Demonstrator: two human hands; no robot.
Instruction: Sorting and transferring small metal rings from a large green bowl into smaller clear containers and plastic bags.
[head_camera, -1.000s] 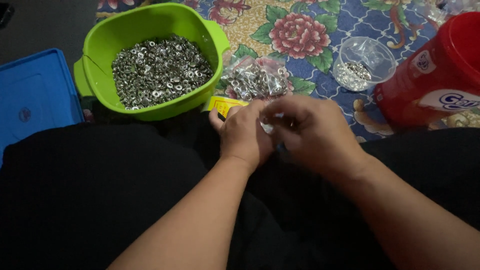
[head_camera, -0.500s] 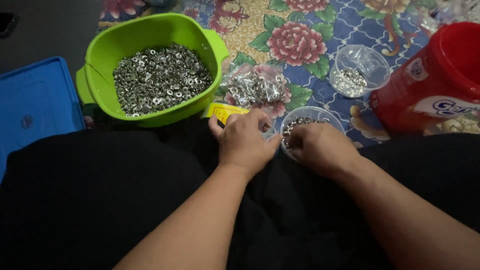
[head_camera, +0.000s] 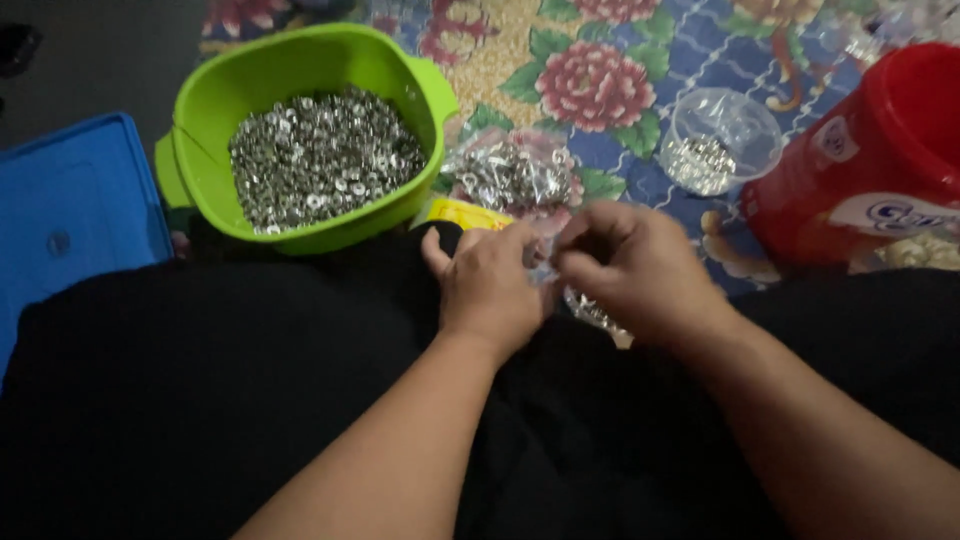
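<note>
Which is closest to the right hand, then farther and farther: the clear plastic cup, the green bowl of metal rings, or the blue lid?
From the right hand:
1. Clear plastic cup, just beyond it on the flowered mat.
2. Green bowl of metal rings, far left of it.
3. Blue lid, at the left edge.

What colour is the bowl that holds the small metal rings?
Bright green; the bowl shows best in the head view, the only one.

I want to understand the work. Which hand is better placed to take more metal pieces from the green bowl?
Probably the left hand: the green bowl of metal pieces lies on its side. The right hand would have to cross over it.
</note>
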